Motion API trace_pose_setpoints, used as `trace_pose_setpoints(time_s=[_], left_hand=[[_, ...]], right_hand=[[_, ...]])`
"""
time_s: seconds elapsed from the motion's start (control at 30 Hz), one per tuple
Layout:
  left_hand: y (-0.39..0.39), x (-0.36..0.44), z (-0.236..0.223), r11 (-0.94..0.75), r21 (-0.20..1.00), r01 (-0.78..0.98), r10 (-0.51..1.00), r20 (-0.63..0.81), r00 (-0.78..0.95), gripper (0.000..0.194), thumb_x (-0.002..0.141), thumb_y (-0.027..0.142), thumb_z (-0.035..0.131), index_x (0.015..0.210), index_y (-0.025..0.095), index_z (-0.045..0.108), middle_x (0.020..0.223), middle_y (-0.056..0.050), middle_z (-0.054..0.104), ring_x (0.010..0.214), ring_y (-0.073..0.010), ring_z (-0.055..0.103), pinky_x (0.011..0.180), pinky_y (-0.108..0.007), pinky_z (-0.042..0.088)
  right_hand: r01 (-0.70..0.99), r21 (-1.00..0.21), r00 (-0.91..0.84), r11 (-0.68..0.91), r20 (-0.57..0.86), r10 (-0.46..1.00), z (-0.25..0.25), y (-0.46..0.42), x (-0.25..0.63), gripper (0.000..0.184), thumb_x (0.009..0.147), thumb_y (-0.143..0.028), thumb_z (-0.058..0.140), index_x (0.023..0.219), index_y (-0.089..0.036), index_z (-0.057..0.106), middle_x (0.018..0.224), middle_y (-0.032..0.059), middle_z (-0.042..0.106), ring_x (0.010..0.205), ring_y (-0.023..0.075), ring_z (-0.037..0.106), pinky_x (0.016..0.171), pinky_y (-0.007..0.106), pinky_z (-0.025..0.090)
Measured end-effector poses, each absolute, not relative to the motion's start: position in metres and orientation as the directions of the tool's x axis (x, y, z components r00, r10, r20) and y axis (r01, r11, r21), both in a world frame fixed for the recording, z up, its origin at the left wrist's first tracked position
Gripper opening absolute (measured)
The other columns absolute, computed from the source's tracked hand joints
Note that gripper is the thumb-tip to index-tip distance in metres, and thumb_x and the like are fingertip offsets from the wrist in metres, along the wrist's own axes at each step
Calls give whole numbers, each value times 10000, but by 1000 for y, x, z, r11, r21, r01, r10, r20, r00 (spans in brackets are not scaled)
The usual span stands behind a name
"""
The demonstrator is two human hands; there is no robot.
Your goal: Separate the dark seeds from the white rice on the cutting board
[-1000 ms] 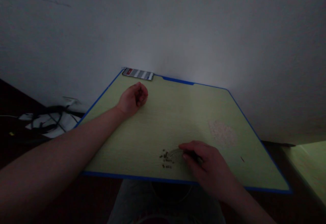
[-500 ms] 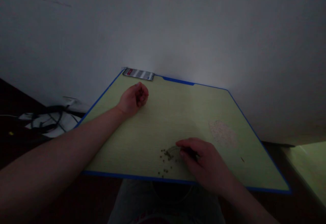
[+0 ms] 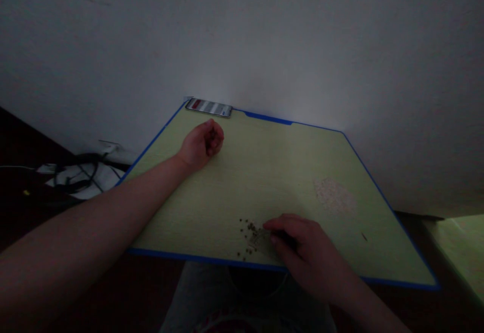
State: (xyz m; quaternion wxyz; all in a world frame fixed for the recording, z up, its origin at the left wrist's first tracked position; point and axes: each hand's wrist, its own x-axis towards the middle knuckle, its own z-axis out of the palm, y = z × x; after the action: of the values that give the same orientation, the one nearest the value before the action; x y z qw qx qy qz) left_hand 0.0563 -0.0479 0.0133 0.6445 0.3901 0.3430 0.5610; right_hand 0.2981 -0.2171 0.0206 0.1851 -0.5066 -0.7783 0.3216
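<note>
My left hand rests on the far left of the green table, fingers curled loosely into a fist; I cannot make out anything in it. My right hand lies near the front edge with its fingers pinched on a small thin object I cannot name. Its fingertips touch a scatter of small dark grains mixed with a few pale ones. A patch of pale grains lies to the right of the hand.
A phone lies at the table's far left corner against the white wall. Dark cables sit on the floor to the left. Another green surface shows at the right edge. The room is dim.
My right hand has slid a little toward the front edge, and the dark grains have spread. The left hand has stayed in place.
</note>
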Motion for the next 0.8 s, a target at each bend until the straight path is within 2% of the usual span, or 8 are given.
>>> trace_pose_setpoints(time_s=[0.23,0.5,0.8], left_hand=[[-47,56,11,45,887,-460,990,21,138,460,929,416,398,566,165,531,396,41,349,317,-59,288,349,-198,186],[-46,56,10,35,893,-449,989,32,141,460,907,472,457,572,165,531,403,48,348,319,-55,295,347,-199,189],[-47,55,11,47,894,-446,988,23,151,464,923,450,424,571,166,527,404,46,348,315,-55,296,348,-198,188]], right_hand=[[625,-681,-565,381,-58,823,31,-208,288,260,873,-71,522,1021,-197,695,934,27,708,859,153,641,780,289,497],[631,-681,-556,371,-62,829,29,-214,298,244,895,-79,505,1026,-196,674,930,35,696,864,159,633,772,300,491],[622,-688,-568,374,-68,820,31,-218,300,257,878,-57,504,1015,-203,665,916,31,681,846,158,621,750,291,486]])
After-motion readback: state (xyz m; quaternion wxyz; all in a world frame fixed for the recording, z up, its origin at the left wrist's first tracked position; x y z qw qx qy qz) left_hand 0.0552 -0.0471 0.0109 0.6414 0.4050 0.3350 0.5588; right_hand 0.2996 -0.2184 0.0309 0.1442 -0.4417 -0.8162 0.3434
